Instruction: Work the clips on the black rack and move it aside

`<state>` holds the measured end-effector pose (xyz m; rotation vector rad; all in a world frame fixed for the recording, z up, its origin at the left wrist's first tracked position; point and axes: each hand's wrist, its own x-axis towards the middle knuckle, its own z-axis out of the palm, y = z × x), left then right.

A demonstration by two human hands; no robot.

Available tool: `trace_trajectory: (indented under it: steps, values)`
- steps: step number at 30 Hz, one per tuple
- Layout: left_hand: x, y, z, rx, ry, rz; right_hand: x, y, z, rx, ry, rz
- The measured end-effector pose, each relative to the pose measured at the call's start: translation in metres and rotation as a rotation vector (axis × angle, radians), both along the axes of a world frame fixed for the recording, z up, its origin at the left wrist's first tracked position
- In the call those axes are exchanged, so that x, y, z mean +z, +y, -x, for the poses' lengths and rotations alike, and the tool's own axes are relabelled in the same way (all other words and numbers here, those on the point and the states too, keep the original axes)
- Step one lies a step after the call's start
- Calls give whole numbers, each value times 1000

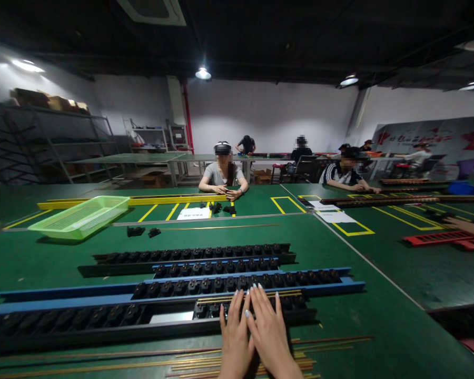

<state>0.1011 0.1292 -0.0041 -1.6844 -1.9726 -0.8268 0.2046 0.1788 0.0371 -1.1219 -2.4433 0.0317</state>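
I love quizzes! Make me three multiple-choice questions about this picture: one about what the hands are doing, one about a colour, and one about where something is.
1. What are the left hand and right hand doing?
A. Spreading their fingers over the brass rods on the black socket rail
B. Lifting a basket
C. Making fists

2. What colour is the long strip just past the hands?
A. Red
B. Pink
C. Blue

3. Where is the lime-green plastic basket?
A. On the floor
B. On the green table, far from the hands
C. On a shelf

Answers:
1. A, because both hands lie open with their fingers spread.
2. C, because the strip shows blue beside the black sockets.
3. B, because the basket sits on the table top, up at the left.
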Motion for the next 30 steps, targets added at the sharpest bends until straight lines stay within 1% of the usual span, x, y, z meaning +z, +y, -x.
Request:
trace_trajectory:
  steps: [3,8,14,20,24,27,30]
  values:
    - [0,0,-2,6,-13,6,-4,0,0,-45,20,-29]
    - [1,1,-4,21,-38,-29,-8,2,-4,-11,-11,-66]
    - [4,-1,-1,15,27,-21,-7,1,-8,10,-41,-74]
    - [5,-1,-3,22,28,-23,-12,-2,-6,19,-55,-55]
    - [5,0,-4,31,18,-48,-9,-4,-3,-2,-64,-21]
    - [7,-2,-3,28,5,-28,-6,-2,-5,-14,-56,-12]
    - [8,-4,0,10,-5,18,-8,3,-12,-25,-45,-31]
